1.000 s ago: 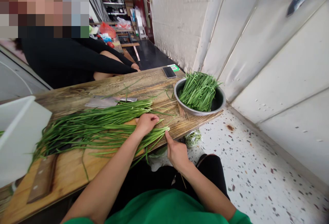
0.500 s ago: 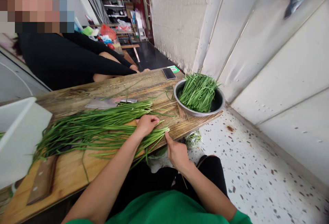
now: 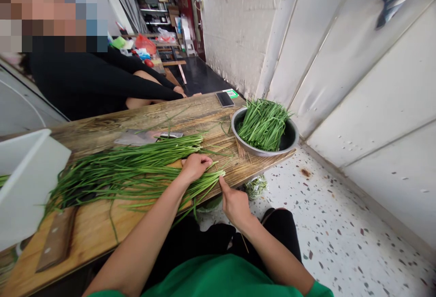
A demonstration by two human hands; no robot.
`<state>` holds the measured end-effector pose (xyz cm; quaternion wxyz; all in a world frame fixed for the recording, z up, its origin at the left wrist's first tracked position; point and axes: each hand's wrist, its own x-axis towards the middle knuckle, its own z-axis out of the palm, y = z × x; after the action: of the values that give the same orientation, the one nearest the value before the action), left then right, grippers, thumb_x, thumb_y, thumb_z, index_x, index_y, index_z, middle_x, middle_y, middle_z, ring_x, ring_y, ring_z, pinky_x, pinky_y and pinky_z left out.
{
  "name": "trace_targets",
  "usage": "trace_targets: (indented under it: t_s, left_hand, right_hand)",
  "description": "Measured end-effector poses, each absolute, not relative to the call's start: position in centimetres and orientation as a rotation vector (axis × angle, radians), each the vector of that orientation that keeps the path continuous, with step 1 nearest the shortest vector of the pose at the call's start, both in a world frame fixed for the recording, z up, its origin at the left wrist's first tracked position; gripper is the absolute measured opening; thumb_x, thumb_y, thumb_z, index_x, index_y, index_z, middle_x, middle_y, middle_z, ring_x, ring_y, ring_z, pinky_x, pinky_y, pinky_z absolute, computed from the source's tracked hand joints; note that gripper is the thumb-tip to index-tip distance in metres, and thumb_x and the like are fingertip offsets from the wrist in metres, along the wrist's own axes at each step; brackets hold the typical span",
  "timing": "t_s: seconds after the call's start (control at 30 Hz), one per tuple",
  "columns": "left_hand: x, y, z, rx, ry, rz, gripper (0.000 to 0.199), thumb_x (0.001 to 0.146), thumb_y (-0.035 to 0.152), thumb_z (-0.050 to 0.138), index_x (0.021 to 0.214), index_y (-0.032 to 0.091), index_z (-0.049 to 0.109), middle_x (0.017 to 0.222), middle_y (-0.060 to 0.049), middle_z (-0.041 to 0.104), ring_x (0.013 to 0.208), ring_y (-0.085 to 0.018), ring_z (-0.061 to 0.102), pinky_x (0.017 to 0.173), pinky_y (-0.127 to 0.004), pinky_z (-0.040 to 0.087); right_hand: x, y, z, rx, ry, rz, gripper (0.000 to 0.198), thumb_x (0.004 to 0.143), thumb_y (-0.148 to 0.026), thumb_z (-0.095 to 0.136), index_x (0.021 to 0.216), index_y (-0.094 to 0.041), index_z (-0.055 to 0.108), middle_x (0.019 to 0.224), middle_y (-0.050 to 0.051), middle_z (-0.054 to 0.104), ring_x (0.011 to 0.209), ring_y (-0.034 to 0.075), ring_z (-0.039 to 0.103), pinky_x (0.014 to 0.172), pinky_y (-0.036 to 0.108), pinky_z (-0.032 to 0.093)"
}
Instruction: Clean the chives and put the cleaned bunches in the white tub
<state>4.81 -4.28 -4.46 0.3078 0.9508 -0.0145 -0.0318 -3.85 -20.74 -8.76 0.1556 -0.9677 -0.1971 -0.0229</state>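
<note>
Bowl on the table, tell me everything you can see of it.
The bowl is round, grey and metal-looking, with a light rim. It rests upright near the right end of the wooden table. Green stalks heap above its rim, leaving dark inner wall bare at the right. Thin sticks lie by its left side, perhaps partly beneath.

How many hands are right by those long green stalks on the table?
2. The left hand is over the nearer stalks; the right hand has its index finger at their pale ends.
</note>
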Motion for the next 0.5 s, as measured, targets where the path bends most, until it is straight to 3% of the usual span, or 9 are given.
trace_targets:
  t_s: [0.5]
  left_hand:
    - [5.5, -3.4, -5.9, 2.314, -0.014, -0.102, 0.025, 0.063, 0.035, 0.055, 0.074, 0.018, 0.070, 0.072, -0.002, 0.068, 0.074, -0.020, 0.059, 0.070, -0.029, 0.044]
  right_hand:
    - [-4.0, -20.5, -10.5, -2.775, -0.604, -0.217, 0.058, 0.078, -0.012, 0.036, 0.135, -0.010, 0.024, 0.075, 0.007, 0.067, 0.061, 0.012, 0.060, 0.059, 0.018, 0.042]
